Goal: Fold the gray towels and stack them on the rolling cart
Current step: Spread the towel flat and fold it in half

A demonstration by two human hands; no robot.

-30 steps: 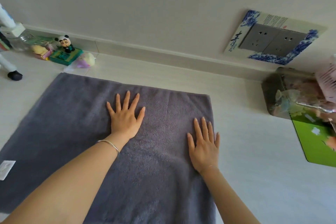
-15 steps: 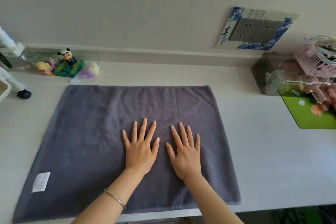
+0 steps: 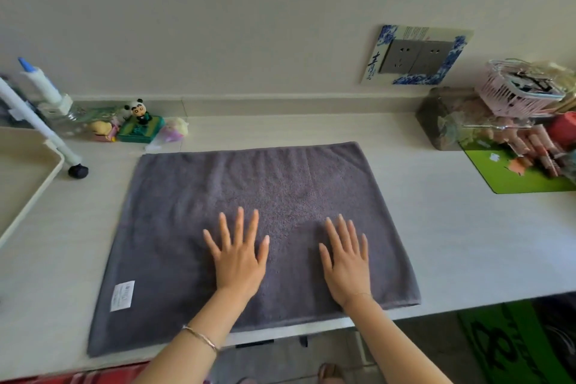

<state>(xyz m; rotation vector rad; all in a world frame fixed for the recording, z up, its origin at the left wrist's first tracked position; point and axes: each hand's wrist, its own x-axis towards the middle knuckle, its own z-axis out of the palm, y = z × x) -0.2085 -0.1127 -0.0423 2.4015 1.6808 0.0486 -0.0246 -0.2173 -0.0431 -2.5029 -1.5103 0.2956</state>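
A gray towel [image 3: 187, 206] lies spread flat on the white counter [image 3: 467, 243], its near edge along the counter's front edge. A white label is sewn near its front left corner. My left hand [image 3: 238, 259] rests palm down on the towel's middle front, fingers spread. My right hand [image 3: 346, 256] lies flat on the towel to the right of it, a hand's width away, fingers apart. Neither hand grips the cloth. No rolling cart is identifiable in view.
A cream tray [image 3: 28, 184] sits at the left edge beside a white pole with a black foot [image 3: 78, 171]. Small figurines, one a panda [image 3: 138, 112], line the back wall. At right stand a clear box [image 3: 448, 121], a pink basket [image 3: 517, 93] and a green mat [image 3: 523, 178]. A wall socket [image 3: 416, 56] is above.
Both hands slid back over the towel toward the front edge, first drawing close together and then spreading apart again. My view pulled back and now takes in the whole towel.
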